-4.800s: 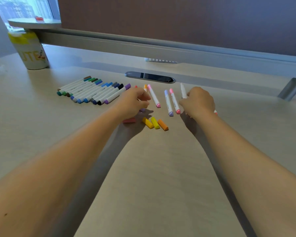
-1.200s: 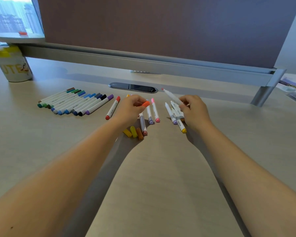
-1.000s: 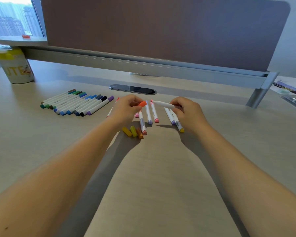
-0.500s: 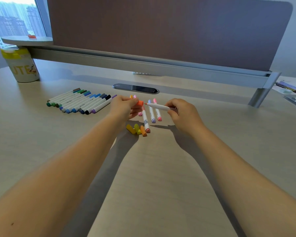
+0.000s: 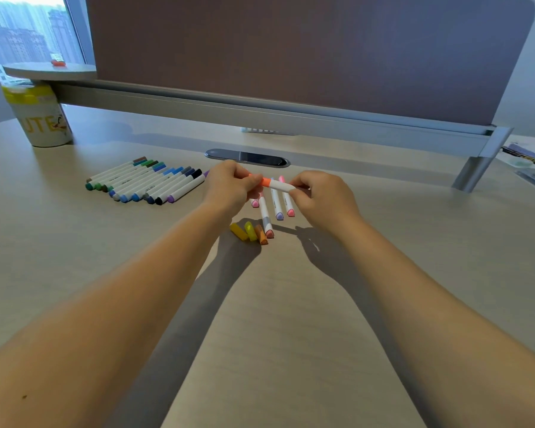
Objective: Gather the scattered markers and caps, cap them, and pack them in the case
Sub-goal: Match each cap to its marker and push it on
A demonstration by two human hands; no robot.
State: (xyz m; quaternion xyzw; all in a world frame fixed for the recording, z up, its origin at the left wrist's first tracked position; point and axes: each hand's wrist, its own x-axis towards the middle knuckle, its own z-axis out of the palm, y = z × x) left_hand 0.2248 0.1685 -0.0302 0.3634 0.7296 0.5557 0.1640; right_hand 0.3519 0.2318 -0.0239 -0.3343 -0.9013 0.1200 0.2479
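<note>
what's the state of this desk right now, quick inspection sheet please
surface: pale wood-look desk, shadows of the arms on it
job's things: row of capped markers at left; orange cap being pushed onto a white marker; four loose markers beneath; three loose caps; no case seen
clutter: cup at far left
grippers: left hand pinches the cap, right hand grips the marker
cables: nothing seen; cable port shut
surroundings: divider panel, window

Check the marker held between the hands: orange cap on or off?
On. The orange cap sits flush against the white marker, no tip showing; left hand pinches the cap, right hand the barrel. Fully clicked: cannot tell.
</note>
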